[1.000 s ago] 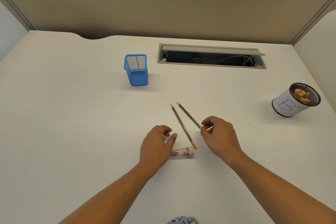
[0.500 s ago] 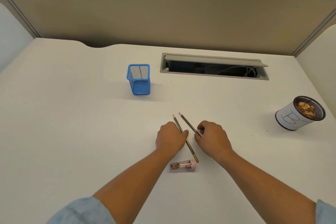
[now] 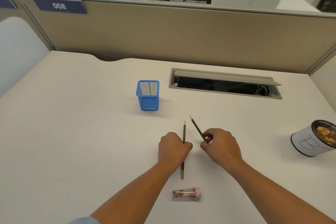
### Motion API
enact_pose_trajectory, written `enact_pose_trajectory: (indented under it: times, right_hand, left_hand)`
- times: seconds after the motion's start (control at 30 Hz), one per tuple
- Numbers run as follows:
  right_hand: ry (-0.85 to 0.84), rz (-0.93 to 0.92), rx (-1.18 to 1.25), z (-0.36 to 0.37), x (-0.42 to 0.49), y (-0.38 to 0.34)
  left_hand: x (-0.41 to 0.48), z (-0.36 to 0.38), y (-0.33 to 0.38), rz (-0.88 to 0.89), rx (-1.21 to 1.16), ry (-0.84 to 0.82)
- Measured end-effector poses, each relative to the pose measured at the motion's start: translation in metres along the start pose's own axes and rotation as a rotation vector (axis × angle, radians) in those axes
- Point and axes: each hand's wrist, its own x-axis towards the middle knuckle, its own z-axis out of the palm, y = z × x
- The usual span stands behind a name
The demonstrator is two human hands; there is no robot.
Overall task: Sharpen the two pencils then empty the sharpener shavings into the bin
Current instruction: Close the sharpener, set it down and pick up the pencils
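Observation:
Two dark striped pencils with sharp tips are each held in one hand. My left hand (image 3: 173,148) grips the left pencil (image 3: 184,131) mid-shaft, its tip pointing away and its gold end sticking out behind my wrist. My right hand (image 3: 221,144) pinches the right pencil (image 3: 196,127), which slants up and to the left. The pink sharpener (image 3: 187,193) lies on its side on the desk just behind my left forearm, with shavings visible inside. The bin (image 3: 313,139), a white cup with a dark rim and shavings in it, stands at the far right.
A blue mesh pencil holder (image 3: 148,96) stands beyond the hands, to the left. An open grey cable hatch (image 3: 224,83) is set into the white desk (image 3: 72,132) at the back. A beige partition (image 3: 181,36) closes off the far edge.
My left hand left the sharpener and took hold of the left pencil. Both pencils are now raised off the desk and spread apart. The camera has tilted up.

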Motion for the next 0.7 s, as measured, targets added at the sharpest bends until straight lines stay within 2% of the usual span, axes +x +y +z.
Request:
enact_pose_trajectory:
  times: [0.17,0.43,0.57,0.7]
  right_hand:
    - [0.084,-0.051,0.184,-0.019,0.019,-0.026]
    - [0.148,-0.299,0.499,-0.050,0.049,-0.119]
    - [0.177,-0.393,0.585,-0.056,0.066,-0.159]
    - [0.181,-0.410,0.595,-0.047,0.086,-0.180]
  left_hand:
    - [0.013,-0.037,0.010,0.069,-0.134,0.186]
    - [0.047,-0.136,0.043,0.379,-0.360,0.453]
    - [0.070,-0.165,0.046,0.408,-0.387,0.539]
    - [0.094,-0.167,0.037,0.380,-0.367,0.524]
